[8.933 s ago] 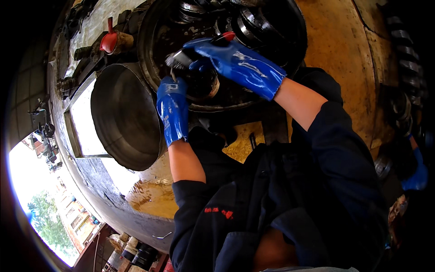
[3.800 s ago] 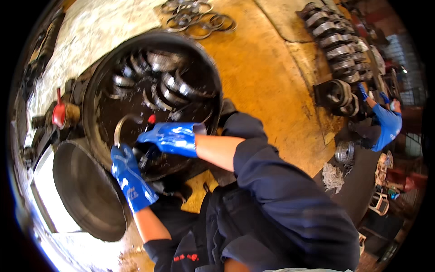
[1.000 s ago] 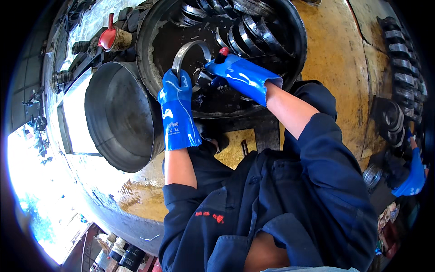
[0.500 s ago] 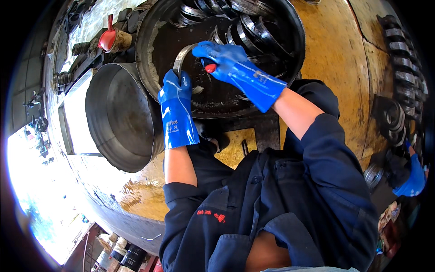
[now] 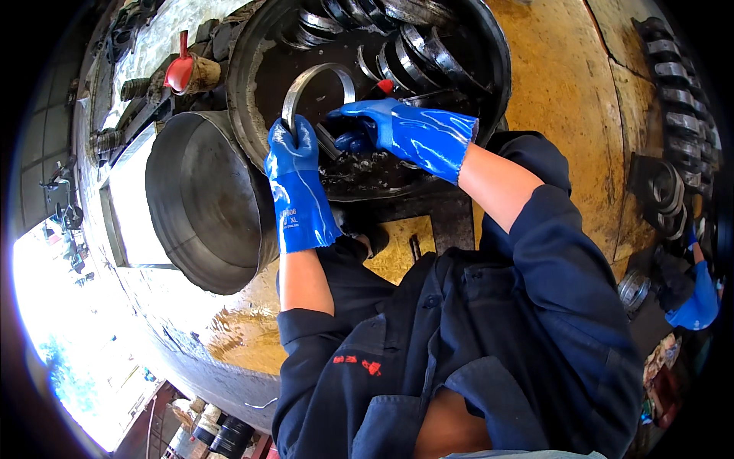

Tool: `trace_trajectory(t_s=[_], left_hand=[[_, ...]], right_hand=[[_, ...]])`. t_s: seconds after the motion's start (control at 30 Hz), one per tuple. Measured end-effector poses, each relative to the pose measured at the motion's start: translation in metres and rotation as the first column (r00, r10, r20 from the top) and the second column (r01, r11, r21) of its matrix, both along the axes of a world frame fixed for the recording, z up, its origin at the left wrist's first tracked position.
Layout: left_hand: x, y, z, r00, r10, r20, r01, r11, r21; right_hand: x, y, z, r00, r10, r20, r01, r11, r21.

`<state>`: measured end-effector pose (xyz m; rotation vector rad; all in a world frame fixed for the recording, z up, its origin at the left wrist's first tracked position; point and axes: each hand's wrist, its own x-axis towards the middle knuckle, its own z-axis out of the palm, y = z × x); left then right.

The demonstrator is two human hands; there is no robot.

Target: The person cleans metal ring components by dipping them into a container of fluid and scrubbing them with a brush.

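- At two o'clock, yellow-brown floor (image 5: 558,122), worn, stained and cracked;
- between ten and eleven o'clock, greyish-white floor (image 5: 180,23), brightly lit;
- toward eight o'clock, glossy patch (image 5: 245,336) of floor, amber with brown ripples;
- between eight and nine o'clock, wide bright opening (image 5: 61,321), washed out white, tinged blue low down;
- between nine and ten o'clock, dark wall (image 5: 38,145), ruled by faint panel lines.

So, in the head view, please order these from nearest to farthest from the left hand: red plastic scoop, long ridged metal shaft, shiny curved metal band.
1. Shiny curved metal band: gripped in the left hand.
2. Red plastic scoop: at the upper left.
3. Long ridged metal shaft: near the right edge, farthest.
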<state>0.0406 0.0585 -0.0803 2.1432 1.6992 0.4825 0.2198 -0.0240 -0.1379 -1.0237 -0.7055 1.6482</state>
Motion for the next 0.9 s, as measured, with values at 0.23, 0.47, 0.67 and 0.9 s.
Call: trace_trajectory(t_s=[0.23,0.47,0.67,0.9], left_hand=[[-0.024,0.033,-0.002,0.980,0.174,0.098,-0.169,0.984,-0.064],[-0.030,0.033,-0.016,0.558,0.246,0.792,0.144,0.912,-0.385],[-0.032,0.032,-0.024,0.730,0.267,0.629,0.138,0.844,-0.519],[-0.020,0.023,0.008,0.976,-0.151,-0.159,0.207,0.876,0.436]], right_hand=[[0.017,0.007,0.061,0.942,-0.147,0.302,0.215,0.954,-0.209],[0.006,-0.011,0.050,0.976,-0.167,0.138,0.190,0.966,-0.177],[0.006,-0.007,0.048,0.820,-0.134,0.556,0.133,0.990,0.043],[-0.006,0.015,0.033,0.188,-0.188,0.964,0.092,0.981,0.173]])
